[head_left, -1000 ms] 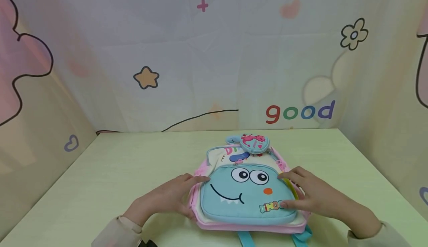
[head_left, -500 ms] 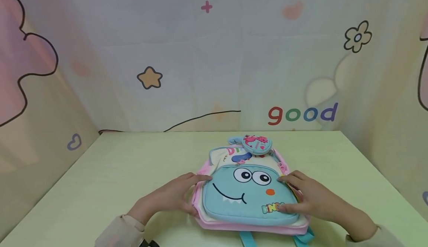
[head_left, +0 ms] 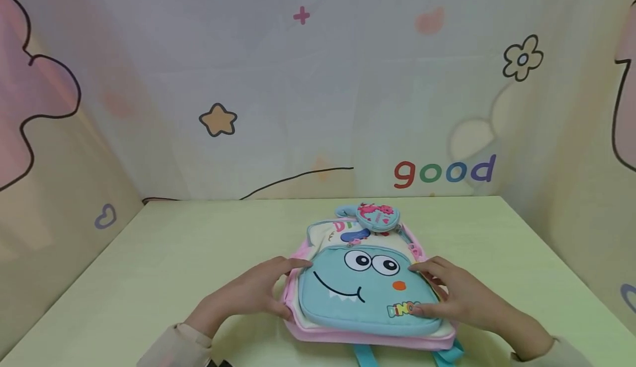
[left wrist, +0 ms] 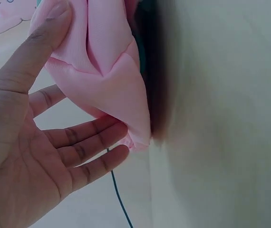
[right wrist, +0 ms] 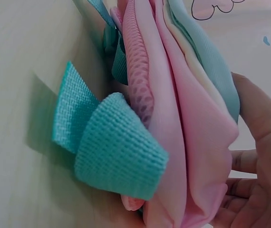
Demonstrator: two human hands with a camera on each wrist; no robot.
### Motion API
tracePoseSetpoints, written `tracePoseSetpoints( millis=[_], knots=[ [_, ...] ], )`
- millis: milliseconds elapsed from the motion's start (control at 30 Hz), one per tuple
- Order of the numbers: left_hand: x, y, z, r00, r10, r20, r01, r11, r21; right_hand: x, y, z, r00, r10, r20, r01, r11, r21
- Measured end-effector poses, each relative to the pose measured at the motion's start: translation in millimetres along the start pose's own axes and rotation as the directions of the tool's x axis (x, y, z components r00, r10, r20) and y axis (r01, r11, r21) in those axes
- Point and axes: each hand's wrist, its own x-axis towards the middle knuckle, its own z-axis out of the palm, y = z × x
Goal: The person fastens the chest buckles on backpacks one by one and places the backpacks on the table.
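A child's backpack, pink with a light-blue dinosaur-face front pocket, lies face up on the table. A small round blue pouch hangs at its top. My left hand touches the left side; in the left wrist view its thumb rests on the pink fabric and the fingers are fairly straight. On the other side, my right hand touches the pocket's edge with fingertips and thumb. Its thumb rests against the blue pocket in the right wrist view, where the other fingers are partly hidden behind the pink side.
Teal straps stick out below the backpack; one strap end lies folded beside it. The pale green table extends around the bag. A printed cloth stands behind the table and along both sides.
Both hands stay on the backpack's sides. The right hand's fingertips have shifted slightly left along the pocket's edge. The view sways a little.
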Motion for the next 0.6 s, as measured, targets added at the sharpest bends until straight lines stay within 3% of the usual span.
tracePoseSetpoints(
  millis=[200,433,600],
  knots=[
    [1.4,2.2,-4.2,1.0,-0.003,0.007,0.004,0.998,-0.056,-0.4,1,2,1.0,0.026,0.009,-0.027,0.998,0.058],
    [3.4,5.2,-9.5,0.999,0.033,-0.02,-0.036,0.986,-0.16,-2.6,4,7,0.999,0.053,-0.007,-0.051,0.987,0.154],
    [2.8,9.7,-15.4,0.999,0.027,-0.023,-0.03,0.985,-0.172,-3.9,4,9,0.998,0.066,-0.017,-0.061,0.977,0.206]
  ],
)
